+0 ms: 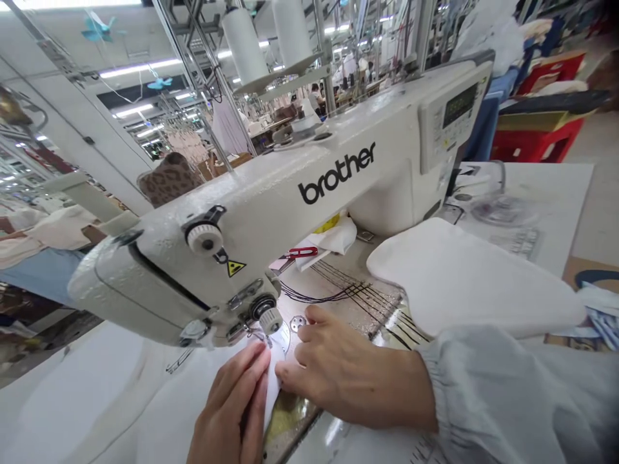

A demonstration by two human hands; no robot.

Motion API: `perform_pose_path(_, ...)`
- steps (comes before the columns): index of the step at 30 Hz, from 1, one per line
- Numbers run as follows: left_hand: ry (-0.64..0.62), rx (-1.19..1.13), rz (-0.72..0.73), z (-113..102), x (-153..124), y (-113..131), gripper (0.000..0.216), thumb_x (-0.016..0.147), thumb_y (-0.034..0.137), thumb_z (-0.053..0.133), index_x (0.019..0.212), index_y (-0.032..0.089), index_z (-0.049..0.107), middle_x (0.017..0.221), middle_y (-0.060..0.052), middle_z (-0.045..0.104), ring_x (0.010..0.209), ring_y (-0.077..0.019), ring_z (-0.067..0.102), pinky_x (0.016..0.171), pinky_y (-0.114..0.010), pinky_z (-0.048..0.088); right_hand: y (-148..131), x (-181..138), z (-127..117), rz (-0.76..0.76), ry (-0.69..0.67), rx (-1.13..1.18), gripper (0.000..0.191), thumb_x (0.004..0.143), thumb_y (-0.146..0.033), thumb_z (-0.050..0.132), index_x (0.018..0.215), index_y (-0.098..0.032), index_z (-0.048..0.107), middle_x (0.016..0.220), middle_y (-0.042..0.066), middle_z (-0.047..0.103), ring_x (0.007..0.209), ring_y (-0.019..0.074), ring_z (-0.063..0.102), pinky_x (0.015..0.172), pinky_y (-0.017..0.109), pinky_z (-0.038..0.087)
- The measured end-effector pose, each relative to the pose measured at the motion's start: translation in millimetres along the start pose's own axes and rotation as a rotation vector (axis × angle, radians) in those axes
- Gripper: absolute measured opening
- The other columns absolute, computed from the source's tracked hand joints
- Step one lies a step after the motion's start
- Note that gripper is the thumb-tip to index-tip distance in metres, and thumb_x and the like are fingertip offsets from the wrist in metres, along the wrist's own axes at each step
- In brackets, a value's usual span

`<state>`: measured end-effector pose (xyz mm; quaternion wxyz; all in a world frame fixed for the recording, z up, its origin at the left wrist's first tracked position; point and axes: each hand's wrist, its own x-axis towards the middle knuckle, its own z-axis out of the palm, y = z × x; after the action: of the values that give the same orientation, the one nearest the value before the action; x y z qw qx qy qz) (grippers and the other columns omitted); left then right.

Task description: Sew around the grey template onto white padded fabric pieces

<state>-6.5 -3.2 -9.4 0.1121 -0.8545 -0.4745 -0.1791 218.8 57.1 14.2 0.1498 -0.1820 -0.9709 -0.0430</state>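
Observation:
A white sewing machine [333,174] lettered "brother" stretches across the view. White fabric [273,383] lies under its needle and presser foot, with a folded edge running toward me. My left hand [232,406] is on this fabric just in front of the foot, its fingers pressed together along the edge and its thumb hidden. My right hand [333,367] is curled at the other side of the edge, the thumb touching the cloth. What its bent fingers enclose is partly hidden.
A white fabric piece [464,277] rests right of the machine. Red thread snips [303,252] lie under the arm near dark marked lines [358,293]. Thread cones [245,45] stand above. More white cloth [82,380] spreads at left. A red stool [536,138] is behind.

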Motion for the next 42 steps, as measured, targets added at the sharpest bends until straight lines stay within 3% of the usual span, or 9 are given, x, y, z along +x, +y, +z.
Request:
perform_pose_path(4,-0.075,-0.022,0.16,-11,4,-5,0.038,0.094,0.019,0.05,0.132,0.016,0.05,0.134,-0.01,0.058,0.126,-0.0176,0.054,0.105,-0.025,0.046,2,0,4,-0.014,0.05,-0.023,0.015,0.093,-0.016,0.053,0.078,-0.019,0.052,0.059,-0.003,0.055,0.058,0.0154,0.045,0.068,0.035,0.023)
perform_pose_path(6,-0.063,-0.038,0.169,-12,5,-6,0.036,0.095,0.019,0.048,0.13,0.018,0.052,0.131,-0.009,0.06,0.124,-0.016,0.055,0.104,-0.023,0.046,3,0,4,-0.014,0.059,-0.024,0.015,0.093,-0.017,0.053,0.078,-0.019,0.051,0.059,-0.003,0.055,0.058,0.0154,0.044,0.069,0.035,0.023)
perform_pose_path(16,0.015,-0.028,0.014,-2,-1,6,0.029,0.094,0.023,0.05,0.123,0.023,0.056,0.128,-0.003,0.062,0.121,-0.0129,0.057,0.102,-0.019,0.046,10,4,6,-0.01,0.016,-0.019,0.018,0.097,-0.02,0.052,0.078,-0.02,0.054,0.06,-0.003,0.059,0.059,0.015,0.044,0.069,0.035,0.022)
perform_pose_path(24,0.066,0.04,-0.042,9,-4,8,0.031,0.094,0.024,0.049,0.125,0.024,0.055,0.126,-0.005,0.063,0.118,-0.0169,0.059,0.096,-0.027,0.052,15,8,-2,0.025,-0.072,-0.009,0.014,0.096,-0.019,0.052,0.083,-0.02,0.056,0.065,-0.002,0.062,0.063,0.0166,0.048,0.072,0.035,0.023)
perform_pose_path(31,0.108,0.053,-0.081,12,-3,11,0.029,0.093,0.021,0.05,0.121,0.024,0.057,0.124,-0.005,0.065,0.116,-0.0191,0.061,0.091,-0.031,0.056,15,7,-1,0.036,-0.064,0.026,0.018,0.099,-0.021,0.049,0.082,-0.02,0.057,0.063,-0.003,0.061,0.061,0.0162,0.046,0.073,0.034,0.023)
perform_pose_path(38,0.052,0.011,-0.226,18,-3,18,0.029,0.094,0.026,0.049,0.118,0.023,0.064,0.126,-0.007,0.065,0.115,-0.0233,0.063,0.089,-0.037,0.059,16,5,2,0.022,0.005,0.001,0.017,0.095,-0.019,0.055,0.078,-0.019,0.057,0.065,-0.003,0.06,0.064,0.0161,0.048,0.074,0.034,0.024)
perform_pose_path(42,-0.023,-0.016,-0.258,8,1,15,0.033,0.095,0.028,0.046,0.12,0.021,0.065,0.131,-0.009,0.062,0.117,-0.0248,0.062,0.093,-0.038,0.058,13,3,6,0.018,0.044,0.018,0.016,0.094,-0.017,0.055,0.077,-0.019,0.056,0.063,-0.003,0.058,0.063,0.0152,0.046,0.073,0.033,0.023)
